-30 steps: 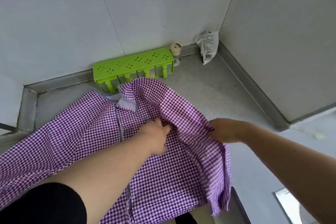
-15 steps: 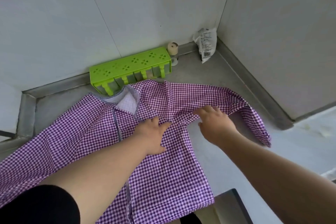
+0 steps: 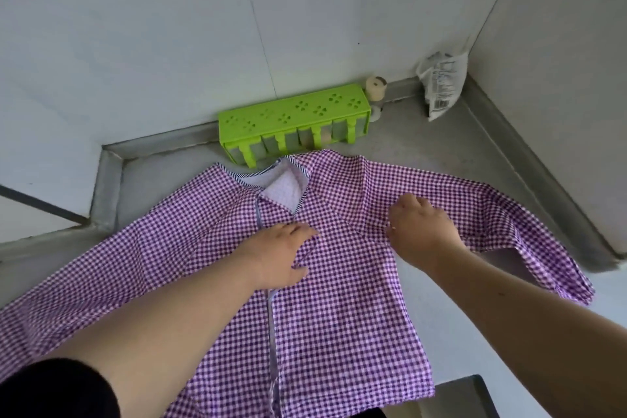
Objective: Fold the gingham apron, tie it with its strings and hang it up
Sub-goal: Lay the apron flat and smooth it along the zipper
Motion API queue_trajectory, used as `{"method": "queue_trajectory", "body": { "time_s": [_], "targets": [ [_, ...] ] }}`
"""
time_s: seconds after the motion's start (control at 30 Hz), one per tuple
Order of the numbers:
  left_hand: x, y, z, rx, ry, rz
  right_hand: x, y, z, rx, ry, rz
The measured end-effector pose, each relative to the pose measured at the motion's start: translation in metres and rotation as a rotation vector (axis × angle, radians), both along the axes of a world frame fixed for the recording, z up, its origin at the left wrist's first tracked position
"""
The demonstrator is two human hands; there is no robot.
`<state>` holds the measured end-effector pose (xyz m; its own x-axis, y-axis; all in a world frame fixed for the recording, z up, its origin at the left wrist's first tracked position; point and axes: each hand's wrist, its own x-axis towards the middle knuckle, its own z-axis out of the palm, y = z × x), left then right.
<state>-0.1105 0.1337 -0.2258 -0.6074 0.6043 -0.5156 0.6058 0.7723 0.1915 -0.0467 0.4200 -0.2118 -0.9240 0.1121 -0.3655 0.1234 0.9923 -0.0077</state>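
Smoothing is underway, I'm judging: left hand (image 3: 283,256) pressing flat and right hand (image 3: 419,231) spread on the gingham apron (image 3: 353,322) lying across the counter (image 3: 441,146), with its 3 o'clock sleeve needing folding inward next.

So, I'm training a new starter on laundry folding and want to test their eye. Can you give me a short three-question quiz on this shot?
1. True or false: the gingham apron lies spread on the steel counter, not yet folded into a bundle.
2. Which hand rests on the cloth nearer the open neckline? A) left hand B) right hand
3. Fill in: the green rack stands against the ____, just beyond the apron's collar.

Key: 1 true; 2 A; 3 wall

Extra note: a white packet leans in the far corner.
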Motion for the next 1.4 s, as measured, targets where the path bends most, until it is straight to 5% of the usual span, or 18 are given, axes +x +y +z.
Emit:
{"method": "queue_trajectory", "body": {
  "time_s": [0.2,0.4,0.7,0.8,0.9,0.97,1.03,1.17,1.4],
  "targets": [
    [-0.004,-0.036,0.004,0.018,0.182,0.280,-0.020,-0.057,-0.020,-0.253,-0.039,0.277],
    [0.001,-0.076,0.002,0.044,-0.011,0.327,-0.014,-0.054,-0.024,-0.075,-0.022,0.259],
    [0.006,-0.088,-0.017,-0.027,0.077,0.265,-0.058,-0.093,-0.014,-0.136,-0.101,-0.017],
    [0.003,-0.089,-0.021,-0.034,0.093,0.264,-0.086,-0.113,-0.013,-0.544,-0.204,-0.168],
    [0.000,-0.088,-0.019,-0.093,0.061,0.263,-0.114,-0.129,-0.005,-1.162,-0.041,-0.312],
    [-0.002,-0.089,-0.019,-0.100,0.045,0.283,-0.128,-0.136,-0.004,-1.288,0.040,-0.349],
    [-0.003,-0.089,-0.018,-0.112,0.038,0.297,-0.128,-0.141,-0.005,-1.178,0.016,-0.307],
    [-0.006,-0.091,-0.020,-0.136,0.034,0.356,-0.093,-0.145,-0.008,-0.536,0.036,0.062],
    [-0.017,-0.108,-0.024,-0.185,0.014,0.440,-0.038,-0.157,-0.028,-0.237,-0.082,0.273]
  ]
}}
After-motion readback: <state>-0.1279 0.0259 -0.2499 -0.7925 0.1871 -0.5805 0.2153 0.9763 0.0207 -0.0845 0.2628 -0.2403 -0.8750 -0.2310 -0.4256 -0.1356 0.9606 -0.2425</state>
